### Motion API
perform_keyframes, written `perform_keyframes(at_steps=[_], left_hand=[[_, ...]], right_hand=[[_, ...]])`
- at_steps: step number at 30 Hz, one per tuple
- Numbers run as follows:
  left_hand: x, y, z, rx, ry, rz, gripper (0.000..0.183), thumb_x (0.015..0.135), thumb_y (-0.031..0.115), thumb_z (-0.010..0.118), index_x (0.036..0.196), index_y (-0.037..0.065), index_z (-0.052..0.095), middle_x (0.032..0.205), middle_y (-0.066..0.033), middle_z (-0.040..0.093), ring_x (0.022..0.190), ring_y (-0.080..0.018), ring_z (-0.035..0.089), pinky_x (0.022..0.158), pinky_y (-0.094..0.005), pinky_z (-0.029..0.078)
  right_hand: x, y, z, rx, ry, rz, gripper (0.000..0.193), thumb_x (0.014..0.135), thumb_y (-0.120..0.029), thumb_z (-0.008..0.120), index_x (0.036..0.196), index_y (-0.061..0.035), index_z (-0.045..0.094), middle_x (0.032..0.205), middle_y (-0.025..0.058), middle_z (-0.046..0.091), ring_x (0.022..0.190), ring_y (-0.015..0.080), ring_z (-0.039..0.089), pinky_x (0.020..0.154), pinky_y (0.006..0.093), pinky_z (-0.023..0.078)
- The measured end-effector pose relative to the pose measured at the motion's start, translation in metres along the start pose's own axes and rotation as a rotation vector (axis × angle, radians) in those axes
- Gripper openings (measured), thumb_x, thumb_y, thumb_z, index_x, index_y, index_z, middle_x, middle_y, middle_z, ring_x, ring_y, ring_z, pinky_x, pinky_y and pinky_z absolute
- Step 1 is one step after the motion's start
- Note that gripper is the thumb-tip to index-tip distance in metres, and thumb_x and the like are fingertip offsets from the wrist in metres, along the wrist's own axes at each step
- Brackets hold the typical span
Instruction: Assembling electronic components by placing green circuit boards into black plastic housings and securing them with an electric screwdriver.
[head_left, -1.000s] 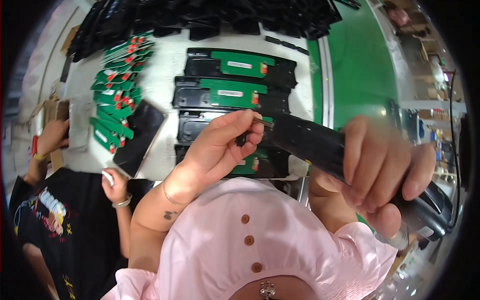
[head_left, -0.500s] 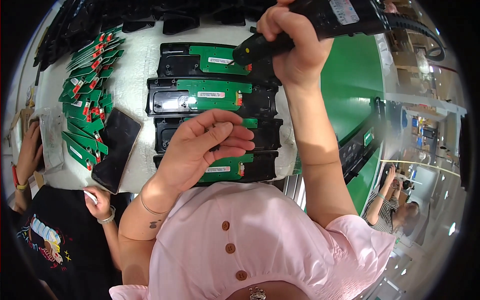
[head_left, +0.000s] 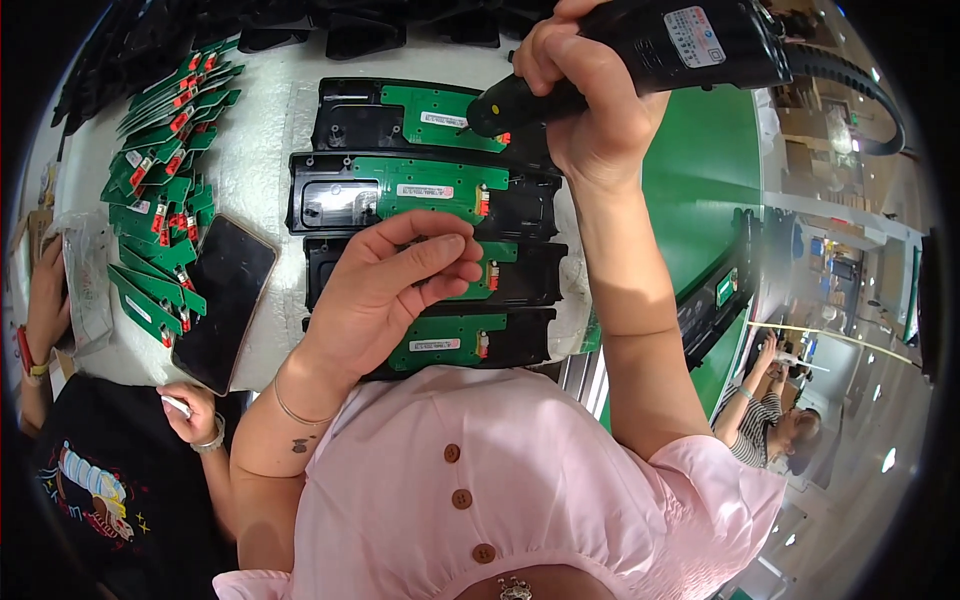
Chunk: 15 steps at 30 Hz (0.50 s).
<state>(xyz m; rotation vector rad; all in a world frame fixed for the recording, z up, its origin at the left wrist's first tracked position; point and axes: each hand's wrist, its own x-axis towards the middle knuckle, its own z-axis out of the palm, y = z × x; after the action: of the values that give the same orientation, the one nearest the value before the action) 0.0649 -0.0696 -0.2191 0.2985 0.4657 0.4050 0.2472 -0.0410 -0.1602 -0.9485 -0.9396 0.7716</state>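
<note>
My right hand (head_left: 605, 120) is wrapped round a black corded electric screwdriver (head_left: 640, 55). Its tip points down at the green circuit board (head_left: 400, 97) in the farthest black plastic housing (head_left: 350, 95); whether it sits on a screw is too small to tell. Over the nearer housings hovers my left hand (head_left: 390, 280), its fingers curled and the thumb against the index finger. Anything inside those fingers is hidden. Beneath it lie the second housing (head_left: 330, 205), a third housing (head_left: 535, 275) and the nearest housing (head_left: 525, 335), each with a green board.
A pile of green boards with red connectors (head_left: 165, 205) lies at the left, beside a dark phone (head_left: 225, 300). Black parts (head_left: 365, 35) line the far edge. A green surface (head_left: 700, 180) stretches to the right. A co-worker's hand (head_left: 190, 412) holds something white at lower left.
My left hand's fingers have drawn in and moved slightly left, baring more of the third housing's board. The screwdriver stays over the farthest board. The view has shifted slightly.
</note>
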Motion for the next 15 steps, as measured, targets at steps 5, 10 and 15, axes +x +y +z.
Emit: perform_keyframes(at_steps=[5, 10, 15], left_hand=[[0.0013, -0.0032, -0.0027, -0.032, -0.012, -0.007, 0.022, 0.084, 0.007, 0.057, 0.105, -0.001, 0.057, 0.094, -0.0096, 0.063, 0.083, -0.0146, 0.061, 0.075, -0.0239, 0.05], [0.0017, -0.0045, -0.0058, -0.043, -0.015, -0.002, 0.022, 0.084, 0.007, 0.057, 0.104, -0.001, 0.057, 0.093, -0.0094, 0.063, 0.083, -0.0146, 0.061, 0.075, -0.0236, 0.05], [0.001, -0.0028, -0.0058, -0.055, -0.019, 0.001, 0.021, 0.084, 0.007, 0.056, 0.104, -0.001, 0.057, 0.093, -0.0092, 0.062, 0.083, -0.0146, 0.061, 0.074, -0.0235, 0.05]], right_hand=[[-0.0022, -0.001, 0.0013, 0.023, -0.013, 0.014, 0.023, 0.069, 0.0, 0.056, 0.09, 0.001, 0.048, 0.064, 0.0057, 0.048, 0.048, 0.0137, 0.044, 0.048, 0.0253, 0.039], [-0.0024, 0.001, 0.0013, 0.022, -0.02, 0.009, 0.024, 0.068, 0.0, 0.057, 0.09, 0.0007, 0.048, 0.064, 0.006, 0.048, 0.048, 0.0138, 0.044, 0.048, 0.0252, 0.039], [-0.0009, -0.0006, 0.0026, 0.052, -0.007, -0.009, 0.024, 0.068, 0.0, 0.057, 0.09, 0.0003, 0.047, 0.064, 0.0055, 0.047, 0.048, 0.0138, 0.045, 0.047, 0.025, 0.039]])
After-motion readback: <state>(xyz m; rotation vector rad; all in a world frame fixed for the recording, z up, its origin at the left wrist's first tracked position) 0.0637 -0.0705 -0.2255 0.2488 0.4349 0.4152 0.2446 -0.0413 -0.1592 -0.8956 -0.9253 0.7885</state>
